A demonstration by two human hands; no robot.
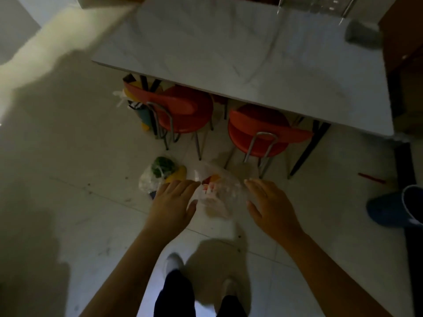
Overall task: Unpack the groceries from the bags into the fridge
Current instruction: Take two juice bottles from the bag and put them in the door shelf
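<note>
Clear bag (217,195) lies on the floor (91,202) between your 2 hands. Left hand (174,202) and right hand (272,209) are spread, holding nothing; gather its mouth before lifting.

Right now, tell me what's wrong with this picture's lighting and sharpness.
Head view: dim overall, with a bright washed-out streak at the upper left; motion blur smears the table edge and the clear bag between the left hand and right hand; wide-angle bending at the edges.

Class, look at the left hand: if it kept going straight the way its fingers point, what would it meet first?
Probably the clear plastic bag on the floor; the left hand is open, its fingertips already at the bag's edge, though depth is uncertain.
</note>
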